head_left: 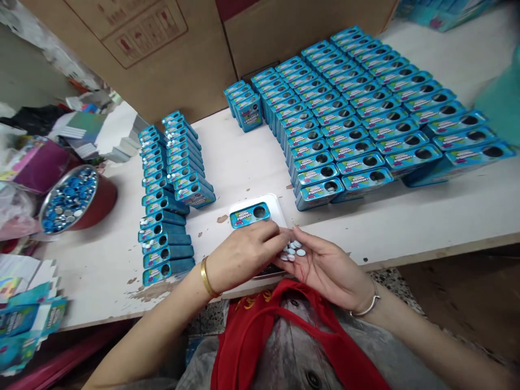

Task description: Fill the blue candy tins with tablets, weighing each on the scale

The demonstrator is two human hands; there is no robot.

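Observation:
My right hand (325,265) is turned palm up and cups a small pile of pale blue candy tablets (299,252). Over that pile, the bent fingers of my left hand (247,246) are drawn together at the tablets. What its fingertips pinch, if anything, is hidden. Just beyond my left hand, a blue candy tin (244,215) with a round hole in its top stands on a white scale-like device (278,208), which my hands partly cover.
Many open-holed blue tins (357,130) stand in rows at right. More tins (168,233) line the left, some with tablets on top. A red bowl (103,197) holds blue-silver wrapped pieces. Cardboard boxes (162,70) rise behind; flattened cartons (28,319) lie at lower left.

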